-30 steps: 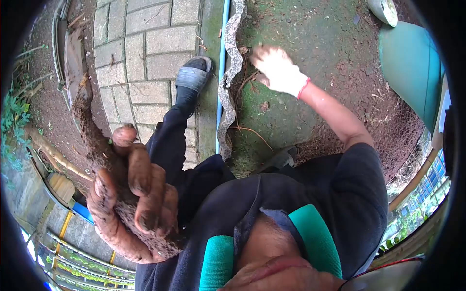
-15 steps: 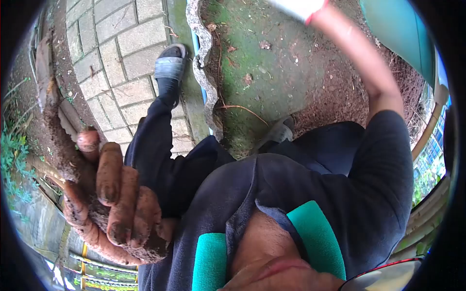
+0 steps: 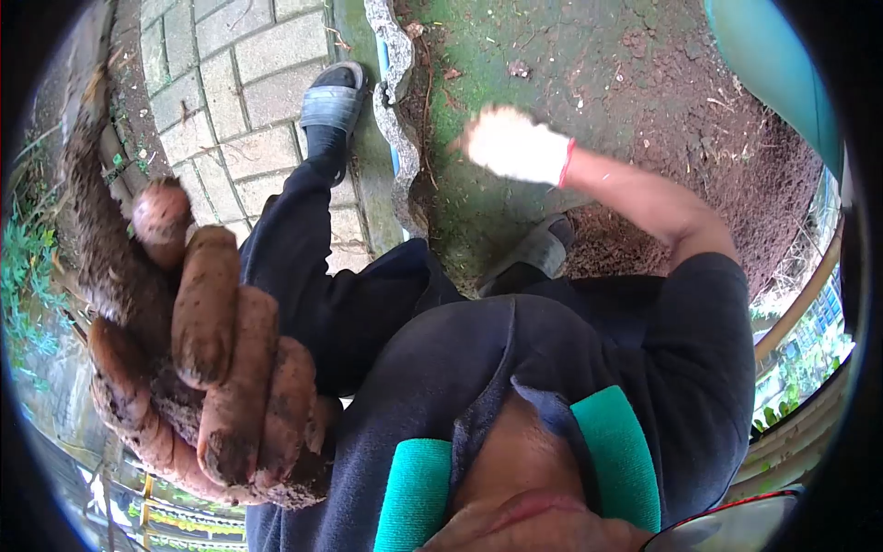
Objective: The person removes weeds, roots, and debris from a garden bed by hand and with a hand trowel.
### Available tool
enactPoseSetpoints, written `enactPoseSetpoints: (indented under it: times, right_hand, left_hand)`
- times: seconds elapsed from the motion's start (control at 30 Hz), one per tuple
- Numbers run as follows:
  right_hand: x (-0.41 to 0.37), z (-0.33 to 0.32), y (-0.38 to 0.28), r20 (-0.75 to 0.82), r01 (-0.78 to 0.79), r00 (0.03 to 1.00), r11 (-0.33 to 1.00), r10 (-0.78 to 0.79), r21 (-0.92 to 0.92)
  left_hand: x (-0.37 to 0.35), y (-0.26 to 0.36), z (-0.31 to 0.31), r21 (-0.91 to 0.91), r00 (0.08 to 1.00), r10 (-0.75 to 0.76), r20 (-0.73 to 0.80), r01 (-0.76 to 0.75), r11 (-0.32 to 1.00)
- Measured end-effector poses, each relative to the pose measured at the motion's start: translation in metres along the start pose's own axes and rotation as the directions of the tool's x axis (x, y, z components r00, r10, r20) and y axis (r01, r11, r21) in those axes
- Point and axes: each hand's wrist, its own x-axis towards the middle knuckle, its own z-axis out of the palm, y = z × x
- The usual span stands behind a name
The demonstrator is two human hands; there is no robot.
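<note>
- Head view: the left hand point(image 3: 230, 368), bare and muddy, is closed in a grip, fingers curled around a soil-caked stick point(image 3: 89, 212).
- The soil-caked stick slants out of that hand toward the upper left, left of the paving point(image 3: 267, 92).
- The right hand point(image 3: 515, 147), in a white glove with a red cuff edge point(image 3: 567, 163), hovers palm-down over the mossy ground point(image 3: 478, 69), near its left edge; blur makes it impossible to tell how far it is open or whether it holds anything.
- A wavy edging point(image 3: 397, 138) runs between mossy ground and paving, with a blue pipe point(image 3: 395, 161) beside it.
- One sandal point(image 3: 331, 106) is left of the wavy edging, another point(image 3: 550, 247) right of it.
</note>
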Motion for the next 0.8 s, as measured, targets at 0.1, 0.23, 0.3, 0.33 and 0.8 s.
enactPoseSetpoints:
  times: [0.1,0.23,0.3,0.33,0.8]
  right_hand:
    - [-0.012,-0.082,0.085,-0.115,-0.249,0.917,0.774,0.382,0.582]
    - [-0.013,-0.175,0.117,-0.433,-0.535,0.838,0.649,0.331,-0.540]
    - [0.027,-0.143,0.087,-0.330,-0.449,0.833,0.891,0.444,0.067]
    - [0.031,-0.088,0.072,-0.438,-0.095,0.893,0.994,0.107,0.050]
    - [0.036,-0.136,0.164,-0.655,-0.235,0.621,0.900,0.430,0.367]
  left_hand:
    - [-0.004,-0.006,0.001,0.013,1.000,0.007,0.002,-0.007,1.000]
    - [-0.008,-0.010,0.003,0.014,1.000,0.030,0.005,-0.030,0.999]
    - [-0.010,-0.011,0.002,0.005,0.999,0.040,0.000,-0.040,0.999]
    - [-0.011,-0.011,0.002,0.003,0.999,0.045,-0.002,-0.045,0.999]
    - [-0.017,-0.010,-0.015,-0.023,0.998,0.063,-0.027,-0.063,0.998]
